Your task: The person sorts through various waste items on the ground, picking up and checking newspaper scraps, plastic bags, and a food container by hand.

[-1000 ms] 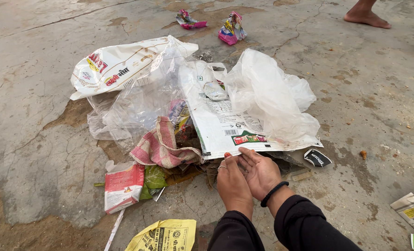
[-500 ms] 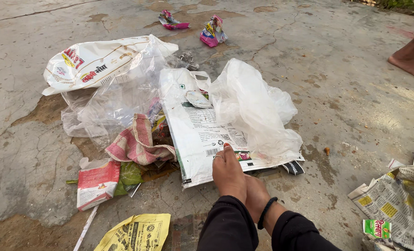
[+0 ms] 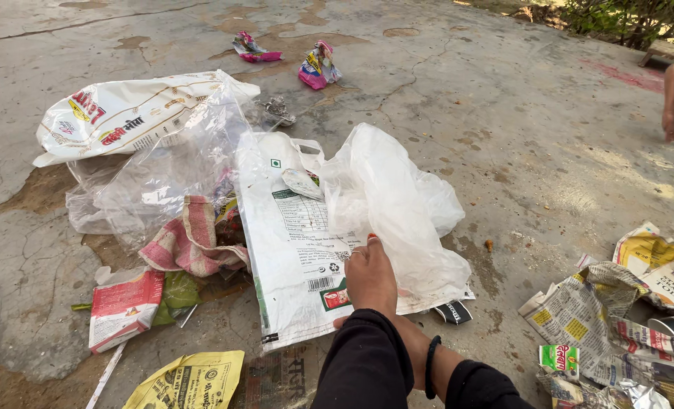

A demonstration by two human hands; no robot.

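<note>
Right now your left hand (image 3: 370,279) lies flat, fingers together, on the smooth white printed plastic sack (image 3: 295,250) spread over the cracked concrete floor (image 3: 503,113), while your right hand (image 3: 413,344) sits hidden beneath, grip unclear.

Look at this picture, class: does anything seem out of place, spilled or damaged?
Yes. Litter is strewn over the cracked, stained concrete floor: a white printed bag under the left hand, crumpled clear plastic, a striped cloth, crushed pink wrappers farther off, and torn newspaper at right.
</note>
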